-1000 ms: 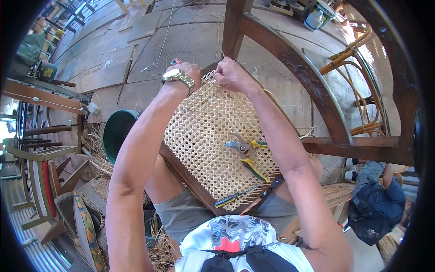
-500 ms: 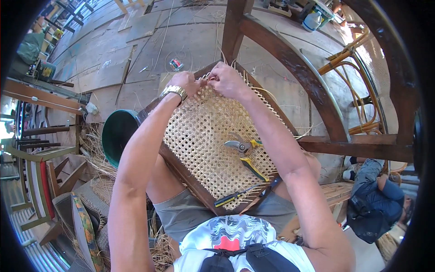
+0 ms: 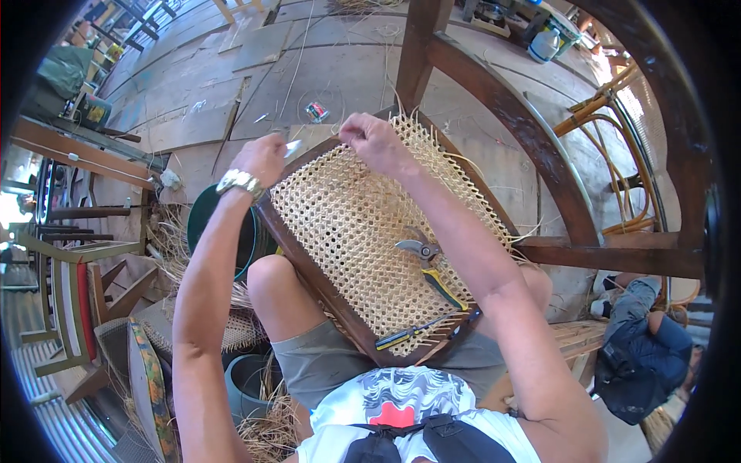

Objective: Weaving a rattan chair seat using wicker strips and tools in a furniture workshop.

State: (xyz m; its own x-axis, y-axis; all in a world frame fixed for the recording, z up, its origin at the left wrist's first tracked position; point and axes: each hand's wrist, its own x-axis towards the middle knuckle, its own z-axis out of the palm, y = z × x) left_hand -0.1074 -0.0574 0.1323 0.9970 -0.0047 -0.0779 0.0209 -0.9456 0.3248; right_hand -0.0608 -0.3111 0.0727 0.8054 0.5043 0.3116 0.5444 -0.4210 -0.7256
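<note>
A dark wooden chair frame with a woven cane panel [image 3: 347, 208] rests across my lap. My left hand [image 3: 261, 160], with a metal watch on its wrist, is raised beyond the panel's left edge. Its fingers are closed, and a small white, shiny piece [image 3: 292, 147] sticks out at their tips. Over the panel's far edge, my right hand [image 3: 377, 142] has its fingers pinched together; what they hold, if anything, is hidden. Pruning shears [image 3: 434, 270] with yellow-and-black handles lie on the cane. A yellow-and-black slim tool [image 3: 401, 336] lies at the near corner.
Curved wooden chair parts [image 3: 494, 92] rise at the right. A green bucket [image 3: 202, 224] stands left of my knee, by loose cane strands. Another container [image 3: 248, 384] sits below it. A person [image 3: 644, 339] is at the far right. A small colourful packet [image 3: 316, 112] lies on the floor.
My hands have parted from the panel's far corner. The left has swung left with the white piece now showing; the right stays near the far edge.
</note>
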